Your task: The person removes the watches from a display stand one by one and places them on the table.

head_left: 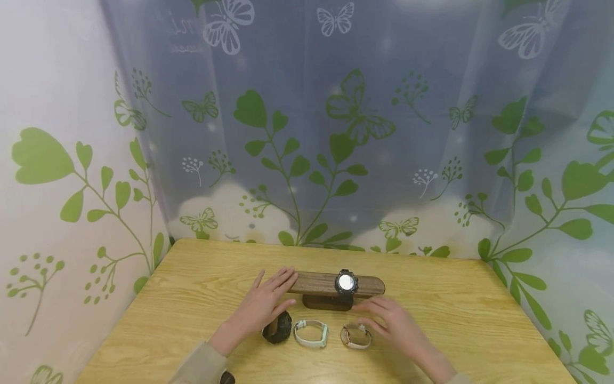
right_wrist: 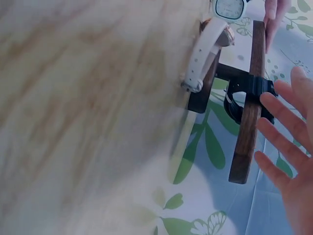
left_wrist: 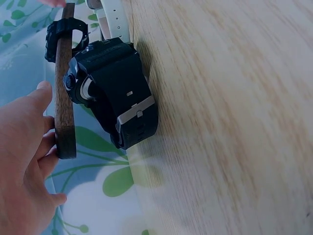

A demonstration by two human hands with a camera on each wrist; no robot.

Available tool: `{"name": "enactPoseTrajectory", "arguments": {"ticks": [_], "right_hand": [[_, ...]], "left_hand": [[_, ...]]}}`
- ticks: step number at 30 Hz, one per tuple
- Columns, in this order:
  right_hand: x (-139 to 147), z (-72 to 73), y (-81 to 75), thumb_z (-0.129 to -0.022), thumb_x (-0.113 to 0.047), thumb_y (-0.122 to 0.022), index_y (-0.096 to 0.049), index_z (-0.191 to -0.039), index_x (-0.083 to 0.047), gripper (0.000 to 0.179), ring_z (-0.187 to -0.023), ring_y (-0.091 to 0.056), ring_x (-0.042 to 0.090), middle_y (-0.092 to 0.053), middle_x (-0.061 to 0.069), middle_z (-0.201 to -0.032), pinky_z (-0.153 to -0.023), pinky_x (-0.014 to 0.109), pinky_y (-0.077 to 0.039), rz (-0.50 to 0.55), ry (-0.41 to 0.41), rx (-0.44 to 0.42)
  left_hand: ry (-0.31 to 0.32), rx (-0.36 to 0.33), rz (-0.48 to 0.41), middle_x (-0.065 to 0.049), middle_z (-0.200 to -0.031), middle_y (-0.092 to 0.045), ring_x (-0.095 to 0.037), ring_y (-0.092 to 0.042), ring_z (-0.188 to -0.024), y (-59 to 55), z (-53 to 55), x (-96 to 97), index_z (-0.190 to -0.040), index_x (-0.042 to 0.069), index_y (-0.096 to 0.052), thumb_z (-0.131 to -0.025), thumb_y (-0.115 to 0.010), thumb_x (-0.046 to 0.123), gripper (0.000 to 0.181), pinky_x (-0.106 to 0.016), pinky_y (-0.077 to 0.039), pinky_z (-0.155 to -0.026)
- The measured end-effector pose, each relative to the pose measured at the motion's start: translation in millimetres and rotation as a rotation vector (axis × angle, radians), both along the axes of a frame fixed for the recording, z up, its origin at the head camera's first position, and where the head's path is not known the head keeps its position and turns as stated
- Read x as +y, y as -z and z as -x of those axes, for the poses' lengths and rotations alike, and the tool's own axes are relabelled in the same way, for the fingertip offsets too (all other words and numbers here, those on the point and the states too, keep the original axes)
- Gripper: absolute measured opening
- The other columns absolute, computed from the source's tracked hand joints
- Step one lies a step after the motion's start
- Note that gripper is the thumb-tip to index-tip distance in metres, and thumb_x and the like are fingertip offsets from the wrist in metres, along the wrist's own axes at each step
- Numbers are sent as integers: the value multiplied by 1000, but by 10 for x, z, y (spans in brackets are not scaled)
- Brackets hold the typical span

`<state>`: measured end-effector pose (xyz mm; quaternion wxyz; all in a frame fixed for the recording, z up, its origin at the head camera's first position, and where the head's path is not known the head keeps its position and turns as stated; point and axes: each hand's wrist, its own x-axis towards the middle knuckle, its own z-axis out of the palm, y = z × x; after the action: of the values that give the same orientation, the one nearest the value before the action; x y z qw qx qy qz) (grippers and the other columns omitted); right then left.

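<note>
A wooden watch stand (head_left: 318, 283) with a long rounded bar on a dark base stands on the table. Round its bar, toward the right, sits a black watch (head_left: 346, 281), its round face lit white. My left hand (head_left: 266, 298) touches the bar's left end, fingers stretched out. In the right wrist view my right hand (right_wrist: 296, 132) has its fingers spread beside the bar, close to the black watch, and holds nothing. In front of the stand lie another black watch (left_wrist: 117, 90), a pale green watch (head_left: 312, 334) and a watch with a white strap (right_wrist: 203, 54).
At the bottom edge, by the left sleeve (head_left: 203, 365), a small dark object (head_left: 227, 378) shows only in part. A cloth (head_left: 307, 133) printed with leaves and butterflies hangs behind the wooden table (head_left: 206, 261) and at both sides.
</note>
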<state>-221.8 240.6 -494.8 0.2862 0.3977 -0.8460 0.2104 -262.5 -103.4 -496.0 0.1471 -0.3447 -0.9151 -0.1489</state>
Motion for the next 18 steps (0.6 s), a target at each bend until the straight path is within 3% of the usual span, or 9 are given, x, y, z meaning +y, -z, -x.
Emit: {"name": "enactPoseTrajectory", "arguments": {"ticks": [4,10,18], "right_hand": [[26,16,-60,-83,-17,-80,-75,-111,-14,29,-98,-69,15,-73,-6,-107,-86,39,-60,20,22,2],[71,79,-126,-84,-21,-81,-71,-122,-13,40,-109,-67,22,-71,0,-118,-98,55,-53,12,80,11],[61,211,-189,-80,-25,-83,-65,-134,-8,59,-122,-59,29,-65,7,-132,-105,50,-46,7,118,46]], "left_hand": [[3,-3,-7,-10,-161,-38,-27,-34,-149,-9,-4,1,-156,9,-41,-102,-60,38,64,-69,-21,-117],[4,-9,-14,-10,-161,-38,-28,-34,-149,-7,-4,-4,-156,9,-41,-102,-60,38,64,-68,-20,-118],[4,-40,-13,-8,-163,-35,-25,-31,-151,-1,6,-18,-157,11,-38,-103,-58,40,65,-66,-16,-120]]}}
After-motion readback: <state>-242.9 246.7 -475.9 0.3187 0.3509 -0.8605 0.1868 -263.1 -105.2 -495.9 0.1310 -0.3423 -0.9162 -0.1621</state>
